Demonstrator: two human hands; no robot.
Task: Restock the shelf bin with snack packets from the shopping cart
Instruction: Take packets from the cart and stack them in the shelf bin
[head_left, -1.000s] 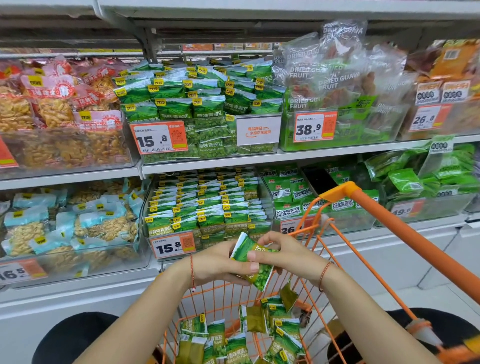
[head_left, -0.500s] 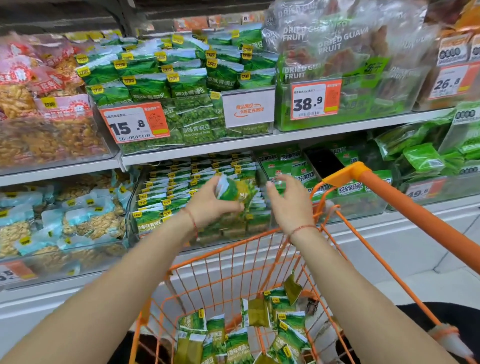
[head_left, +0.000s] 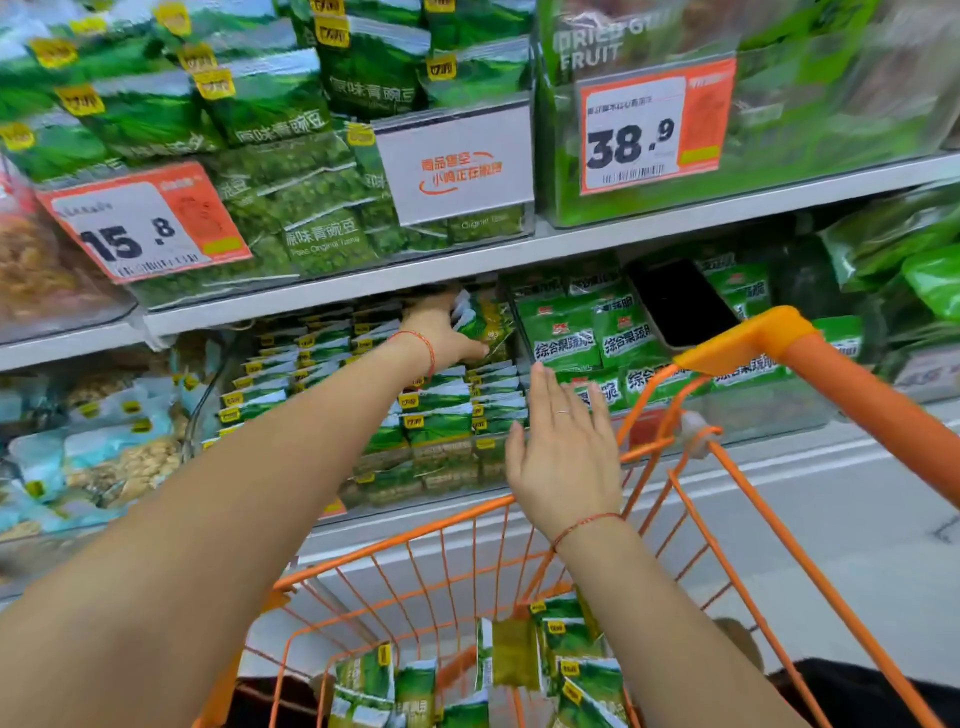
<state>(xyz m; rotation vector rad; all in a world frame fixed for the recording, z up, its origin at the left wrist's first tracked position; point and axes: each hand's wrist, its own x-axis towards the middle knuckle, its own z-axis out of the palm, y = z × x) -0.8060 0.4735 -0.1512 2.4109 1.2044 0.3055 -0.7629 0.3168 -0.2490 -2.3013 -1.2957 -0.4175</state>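
Your left hand (head_left: 441, 332) pinches a snack packet (head_left: 483, 325) at the back right corner of the shelf bin (head_left: 363, 467), long axis upright; your right hand (head_left: 563, 457), fingers spread and empty, hovers nearer the shopping cart (head_left: 737, 343), restock packets (head_left: 571, 670) below it

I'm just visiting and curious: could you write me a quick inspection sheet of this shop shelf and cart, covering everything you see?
Surface: white shelf board above the bin; another row of stock sits on it.
Job's things: shelf bin packed with green snack packets; one packet held at its back; more packets in the orange shopping cart.
Clutter: black phone lying on the neighbouring green packets.
Hands: left hand grips the packet inside the bin; right hand open, fingers straight, holding nothing.
Cables: nothing seen.
Surroundings: price tags 15.8 and 38.9; dried fruit bags.
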